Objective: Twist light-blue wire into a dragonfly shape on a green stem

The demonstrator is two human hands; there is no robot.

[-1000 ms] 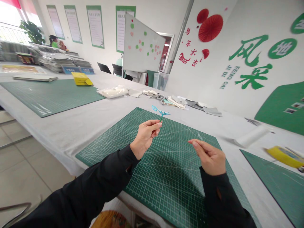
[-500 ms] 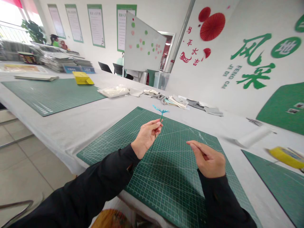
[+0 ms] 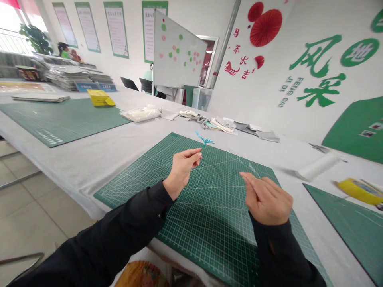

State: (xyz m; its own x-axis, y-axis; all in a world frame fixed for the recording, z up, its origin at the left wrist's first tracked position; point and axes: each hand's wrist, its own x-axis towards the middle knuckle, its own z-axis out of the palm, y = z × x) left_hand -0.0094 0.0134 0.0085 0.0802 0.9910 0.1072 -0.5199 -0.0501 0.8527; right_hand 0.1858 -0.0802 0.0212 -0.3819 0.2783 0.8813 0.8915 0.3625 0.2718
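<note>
My left hand (image 3: 182, 169) is raised above a green cutting mat (image 3: 215, 235), pinching the thin stem of a small blue-green paper-like sprig (image 3: 204, 139) between its fingertips. My right hand (image 3: 266, 201) hovers over the mat's right part, to the right of my left hand. Its fingers are relaxed and slightly apart, and I see nothing in them. Black sleeves cover both forearms.
The mat lies on a long white-covered table (image 3: 86, 159). A second mat (image 3: 60, 119) with a yellow box (image 3: 100, 97) lies left, fabric scraps (image 3: 220, 126) lie beyond, and a white roll (image 3: 318, 166) and yellow tape roll (image 3: 360, 191) lie right. A person (image 3: 63, 50) stands far back.
My right hand has moved right and its fingers have loosened. The sprig stays in my left hand, and the whole view has shifted slightly.
</note>
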